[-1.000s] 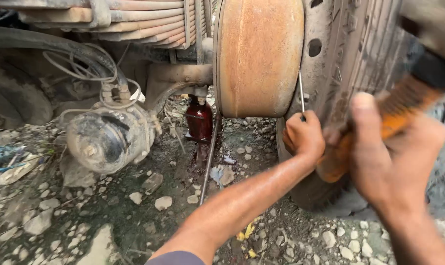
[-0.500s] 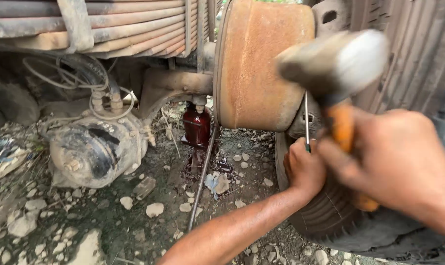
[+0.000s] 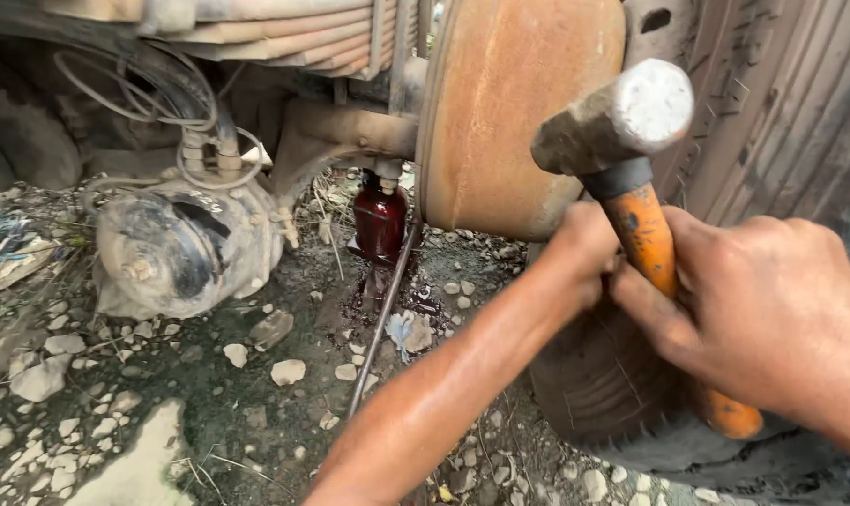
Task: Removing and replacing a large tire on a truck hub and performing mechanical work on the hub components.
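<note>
— While the head camera looks down under the vehicle, what do the hands have?

— The right hand (image 3: 772, 309), at about 4 o'clock in the view, is wrapped tight around the orange handle of a hammer (image 3: 631, 178). The grey steel head sits at about 1 o'clock, tilted up and to the right, its pale round face turned toward the camera, in front of the rusty brake drum (image 3: 519, 103).

— And the left hand?

— The left hand (image 3: 580, 258) reaches in from 6 o'clock along a bare forearm and lies near the centre right, just under the drum's lower edge and right beside the hammer handle. Its fingers are curled, but the hammer and the right hand cover what is inside them, so I cannot tell whether it grips anything.

— What surrounds them?

— A worn tyre (image 3: 612, 394) stands below both hands, toward 5 o'clock, on the ground. A dark red bottle jack (image 3: 380, 220) stands upright at about 11 o'clock from the left hand, under the axle beside the drum. A thin metal rod (image 3: 380, 323) runs from the jack's base down toward 6 o'clock across the gravel ground (image 3: 116, 412). Well apart, at 9 o'clock, a dirty round hub assembly (image 3: 177, 248) rests on the stones, with hoses looped above it. Leaf springs (image 3: 284, 33) run along the top at 12 o'clock.
</note>
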